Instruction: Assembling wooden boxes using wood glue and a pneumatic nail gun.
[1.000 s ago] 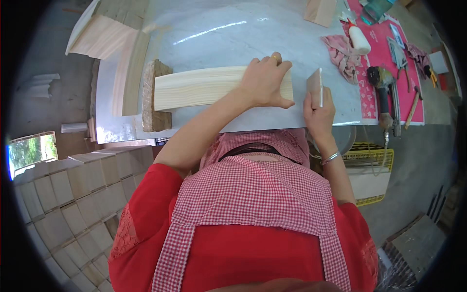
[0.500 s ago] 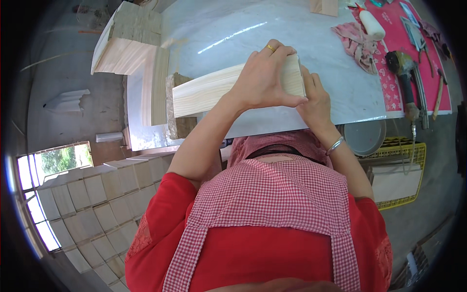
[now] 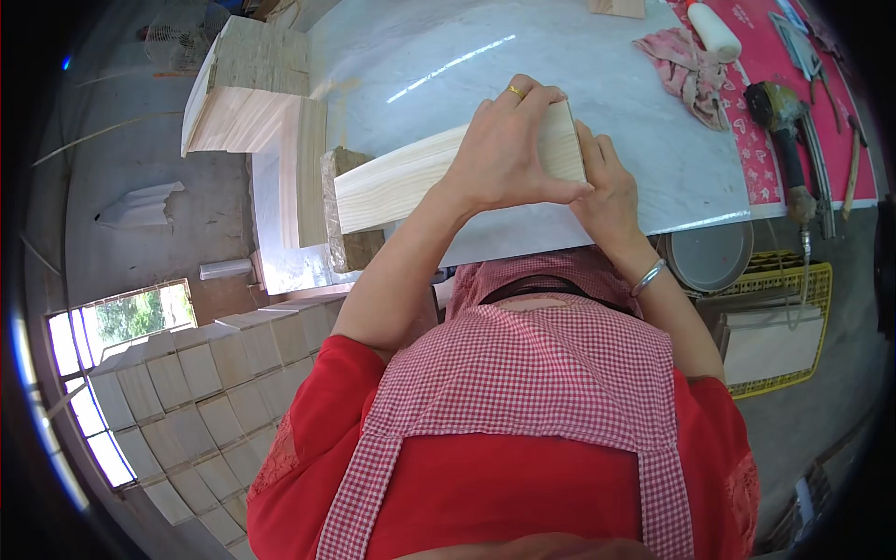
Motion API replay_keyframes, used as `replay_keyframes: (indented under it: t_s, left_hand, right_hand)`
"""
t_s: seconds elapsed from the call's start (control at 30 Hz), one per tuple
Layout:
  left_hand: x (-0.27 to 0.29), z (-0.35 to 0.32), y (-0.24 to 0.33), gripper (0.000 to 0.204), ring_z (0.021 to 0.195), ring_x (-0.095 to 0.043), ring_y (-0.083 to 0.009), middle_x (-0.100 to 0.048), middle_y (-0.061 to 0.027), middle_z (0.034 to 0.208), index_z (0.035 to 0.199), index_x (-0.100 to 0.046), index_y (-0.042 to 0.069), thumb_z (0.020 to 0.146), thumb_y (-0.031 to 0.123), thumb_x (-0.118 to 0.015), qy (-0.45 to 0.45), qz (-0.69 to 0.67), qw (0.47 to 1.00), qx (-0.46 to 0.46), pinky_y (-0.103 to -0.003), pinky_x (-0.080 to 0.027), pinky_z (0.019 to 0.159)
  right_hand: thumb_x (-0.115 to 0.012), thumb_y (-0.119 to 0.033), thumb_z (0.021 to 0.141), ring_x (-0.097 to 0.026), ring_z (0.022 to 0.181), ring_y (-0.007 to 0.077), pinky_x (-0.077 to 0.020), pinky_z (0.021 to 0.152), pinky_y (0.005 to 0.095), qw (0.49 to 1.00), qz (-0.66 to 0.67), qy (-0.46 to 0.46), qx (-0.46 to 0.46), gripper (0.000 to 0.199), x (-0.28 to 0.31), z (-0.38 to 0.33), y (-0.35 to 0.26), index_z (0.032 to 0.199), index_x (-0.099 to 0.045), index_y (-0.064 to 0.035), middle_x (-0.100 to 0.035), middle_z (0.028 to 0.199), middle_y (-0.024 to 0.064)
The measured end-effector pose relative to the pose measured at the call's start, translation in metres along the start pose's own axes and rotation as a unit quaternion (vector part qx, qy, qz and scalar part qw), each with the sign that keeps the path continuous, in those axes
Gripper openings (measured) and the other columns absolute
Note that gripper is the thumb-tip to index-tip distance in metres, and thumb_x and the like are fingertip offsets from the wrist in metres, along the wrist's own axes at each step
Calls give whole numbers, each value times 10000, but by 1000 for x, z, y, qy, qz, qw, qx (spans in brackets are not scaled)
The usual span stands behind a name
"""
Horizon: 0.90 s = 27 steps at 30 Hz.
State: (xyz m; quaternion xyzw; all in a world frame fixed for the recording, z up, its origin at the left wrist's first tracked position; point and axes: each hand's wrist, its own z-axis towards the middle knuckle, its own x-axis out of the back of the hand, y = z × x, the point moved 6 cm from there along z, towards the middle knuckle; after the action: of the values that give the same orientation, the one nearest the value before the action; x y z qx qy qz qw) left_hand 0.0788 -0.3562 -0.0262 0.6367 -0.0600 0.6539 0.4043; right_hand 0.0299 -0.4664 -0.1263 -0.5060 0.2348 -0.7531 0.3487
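Observation:
A long, pale wooden piece [image 3: 401,177] with a flat grained top lies slantwise on the table. Its left end meets a rough wooden block [image 3: 351,245]. My left hand [image 3: 509,154] is spread over the right part of the piece, gripping across it with thumb and fingers at its right end. My right hand [image 3: 609,187] is closed against that same end, fingers bent along its edge. The fingertips are partly hidden, and I cannot tell whether a thin part sits between them and the wood.
Stacked wooden pieces [image 3: 252,117] stand at the table's left. A pink cloth [image 3: 686,70], a white bottle [image 3: 715,34] and a pneumatic tool [image 3: 782,131] lie right. Below are a round pan [image 3: 711,254] and yellow crate [image 3: 814,317]. Many wooden blocks [image 3: 196,369] are piled at lower left.
Both hands keep almost the same hold on the wooden piece. The whole view has shifted slightly, with the surroundings a little further right.

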Motion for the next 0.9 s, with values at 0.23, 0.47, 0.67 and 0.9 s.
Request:
replay_keyframes:
  t_s: [0.23, 0.47, 0.67, 0.9]
  left_hand:
    - [-1, 1, -2, 884, 978, -614, -371, -566, -190, 1133, 1218, -555, -33, 529, 408, -889, -5, -8, 1000, 6, -432, -519, 845]
    - [-3, 2, -4, 884, 977, -614, -366, -567, -184, 1129, 1211, -558, -28, 520, 409, -893, -12, -7, 1000, 12, -431, -519, 844]
    - [-5, 2, -4, 879, 968, -604, -358, -567, -171, 1107, 1196, -565, -14, 505, 417, -896, -4, 9, 1000, 9, -440, -506, 835]
    - [-8, 2, -7, 890, 988, -600, -326, -562, -154, 1135, 1204, -562, -8, 484, 421, -862, -6, -1, 1000, 24, -416, -449, 820]
  right_hand:
    - [-698, -28, 716, -640, 743, 358, -535, 610, 427, 1000, 0, 2, 1, 712, 1, 1, 0, 1382, -446, -30, -538, 1023, 144]
    - [-708, -28, 705, -639, 736, 360, -536, 605, 426, 1000, 4, 3, -2, 722, -1, 0, 1, 1377, -443, -32, -540, 1017, 144]
    - [-709, -10, 701, -631, 845, 344, -542, 667, 415, 998, 59, -10, -24, 830, 5, 4, 0, 1462, -382, -64, -516, 1081, 149]
    - [-689, 5, 740, -611, 908, 287, -533, 727, 393, 980, 191, -49, -42, 816, 28, 11, -14, 1495, -396, -99, -492, 1132, 136]
